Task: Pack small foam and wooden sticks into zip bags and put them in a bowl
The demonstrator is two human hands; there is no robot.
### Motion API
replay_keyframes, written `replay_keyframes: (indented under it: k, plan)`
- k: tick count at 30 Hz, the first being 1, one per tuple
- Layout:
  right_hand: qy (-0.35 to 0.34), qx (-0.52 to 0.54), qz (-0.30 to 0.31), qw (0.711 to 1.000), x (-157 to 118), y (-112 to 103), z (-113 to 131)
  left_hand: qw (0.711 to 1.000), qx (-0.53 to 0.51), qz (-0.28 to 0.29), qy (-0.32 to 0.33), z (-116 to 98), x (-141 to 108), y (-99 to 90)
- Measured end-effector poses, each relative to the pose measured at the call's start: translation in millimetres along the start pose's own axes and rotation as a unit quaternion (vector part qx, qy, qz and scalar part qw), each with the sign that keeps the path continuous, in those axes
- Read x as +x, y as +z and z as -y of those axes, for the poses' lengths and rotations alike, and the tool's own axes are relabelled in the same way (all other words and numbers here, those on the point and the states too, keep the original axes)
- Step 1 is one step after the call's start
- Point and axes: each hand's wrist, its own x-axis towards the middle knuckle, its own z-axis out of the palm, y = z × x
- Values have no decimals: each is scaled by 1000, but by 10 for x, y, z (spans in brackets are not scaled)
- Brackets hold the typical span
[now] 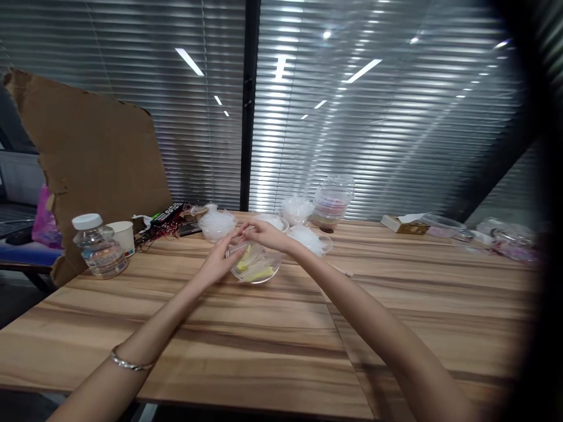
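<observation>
A clear round bowl stands on the wooden table, with yellow pieces inside under what looks like clear plastic film. My left hand lies along the bowl's left rim, its thumb stretched over the bowl and its fingers bent toward the far edge. From the right, my right hand reaches over the far rim with fingers pressed together. The fingertips of both hands meet at the far left of the bowl, seemingly on the film's edge; the exact grip is too small to make out.
Behind the hands stand several bowls of whitish contents, one a film-wrapped bowl. A stack of clear containers is farther back. A white-capped jar, paper cup and cardboard sheet are left; a small box is right.
</observation>
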Motion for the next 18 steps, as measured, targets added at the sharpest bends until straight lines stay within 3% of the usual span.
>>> replay_keyframes:
  k: [8, 13, 18]
  plan:
    - [-56, -165, -18, 985, -194, -128, 171, 999, 21, 14, -34, 75, 15, -30]
    - [-82, -152, 130, 976, -299, -331, 218, 999, 45, -7, -23, 33, 16, -46]
    - [-71, -114, 193, 972, -382, -411, 176, 998, 45, -30, -24, 54, 26, -39]
